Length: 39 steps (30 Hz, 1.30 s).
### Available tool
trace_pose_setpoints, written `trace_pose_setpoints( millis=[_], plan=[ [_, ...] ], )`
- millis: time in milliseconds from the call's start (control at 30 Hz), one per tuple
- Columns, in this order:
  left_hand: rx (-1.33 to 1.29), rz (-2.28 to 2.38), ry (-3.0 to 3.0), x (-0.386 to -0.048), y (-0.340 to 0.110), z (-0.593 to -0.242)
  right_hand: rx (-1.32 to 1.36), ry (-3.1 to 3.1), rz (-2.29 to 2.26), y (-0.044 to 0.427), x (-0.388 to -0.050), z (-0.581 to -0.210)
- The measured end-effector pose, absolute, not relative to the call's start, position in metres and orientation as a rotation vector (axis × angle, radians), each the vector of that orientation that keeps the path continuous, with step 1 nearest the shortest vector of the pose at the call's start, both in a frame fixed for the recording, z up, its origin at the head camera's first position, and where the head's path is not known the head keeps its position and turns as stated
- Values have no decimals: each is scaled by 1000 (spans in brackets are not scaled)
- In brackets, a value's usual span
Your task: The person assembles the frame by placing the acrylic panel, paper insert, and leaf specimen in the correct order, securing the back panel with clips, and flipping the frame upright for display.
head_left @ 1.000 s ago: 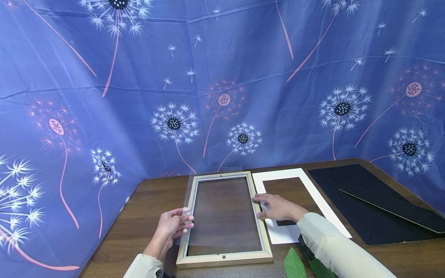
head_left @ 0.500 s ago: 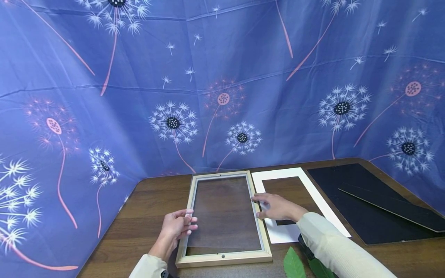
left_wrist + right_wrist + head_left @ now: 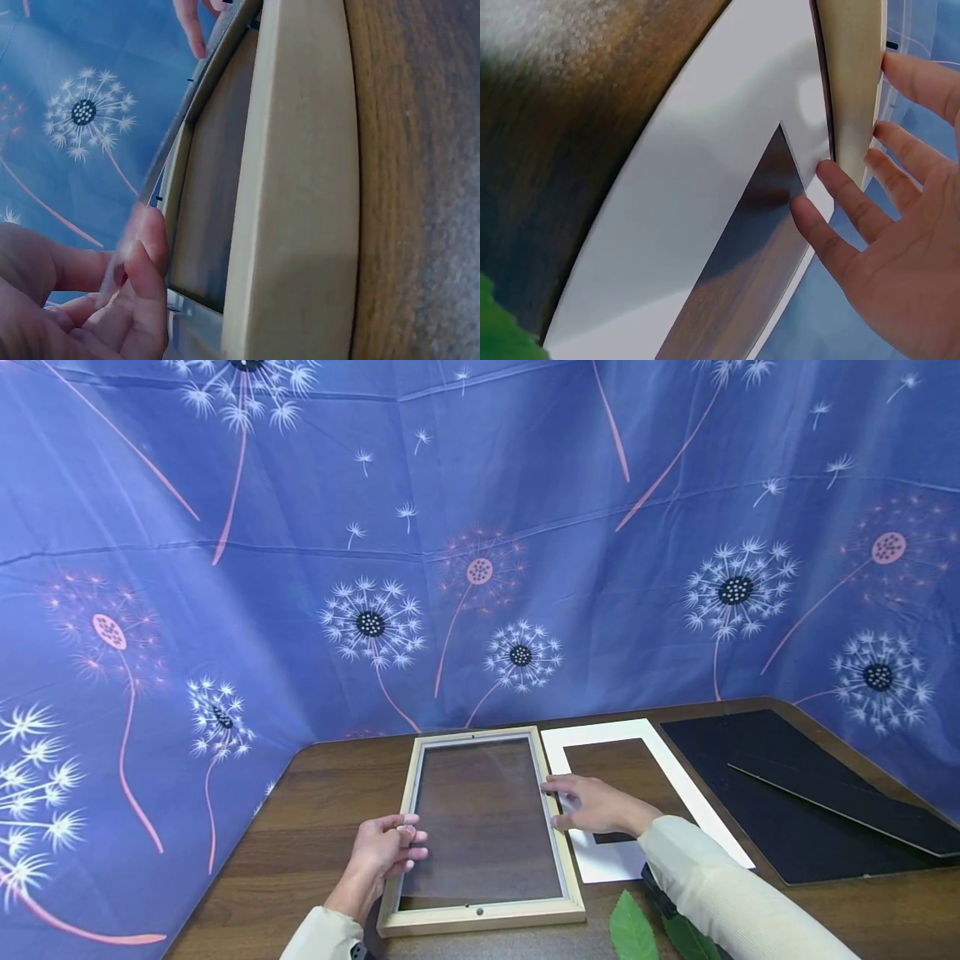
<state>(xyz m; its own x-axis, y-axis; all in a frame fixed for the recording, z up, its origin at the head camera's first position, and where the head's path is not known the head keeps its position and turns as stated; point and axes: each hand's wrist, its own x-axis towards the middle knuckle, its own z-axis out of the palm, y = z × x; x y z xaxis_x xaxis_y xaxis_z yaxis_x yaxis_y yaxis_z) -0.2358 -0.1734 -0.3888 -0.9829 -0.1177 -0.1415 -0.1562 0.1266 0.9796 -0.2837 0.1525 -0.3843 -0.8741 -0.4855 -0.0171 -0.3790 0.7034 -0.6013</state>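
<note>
A pale wooden picture frame (image 3: 480, 917) lies on the table, its inner ledge facing up. Over its opening is a clear sheet (image 3: 480, 827), seen edge-on in the left wrist view as a thin band (image 3: 161, 165). My left hand (image 3: 384, 850) pinches the sheet's left edge between thumb and fingers, just above the frame's left rail. On the other side, my right hand (image 3: 596, 806) rests its spread fingertips along the frame's right rail (image 3: 851, 82). The right wrist view shows those fingers extended, some of them over the white mat board (image 3: 682, 150).
Beside the frame lies the mat board with its rectangular window (image 3: 675, 777). Further right is a black backing board (image 3: 712, 752) with a raised black strip (image 3: 847, 810). Green leaves (image 3: 632, 927) are at the front edge. A blue dandelion-print cloth (image 3: 450, 485) hangs behind the table.
My left hand has moved slightly right with the clear sheet, whose far and left edges now line up closer to the frame. The right hand stays on the right rail.
</note>
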Motion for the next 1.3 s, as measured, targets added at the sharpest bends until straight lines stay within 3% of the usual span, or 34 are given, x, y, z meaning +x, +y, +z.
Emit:
trace_pose_setpoints(
  millis=[167, 433, 633, 1300],
  plan=[
    [-245, 1848, 2551, -235, -172, -387, -699, 2736, -908, 152, -284, -385],
    [-191, 920, 3193, -234, -166, -386, -698, 2738, -898, 152, -284, -385],
    [-37, 623, 3356, -234, -164, -391, -697, 2737, -902, 153, -285, -386],
    [120, 353, 3489, -232, -170, -401, -703, 2756, -882, 153, -284, -388]
  ],
)
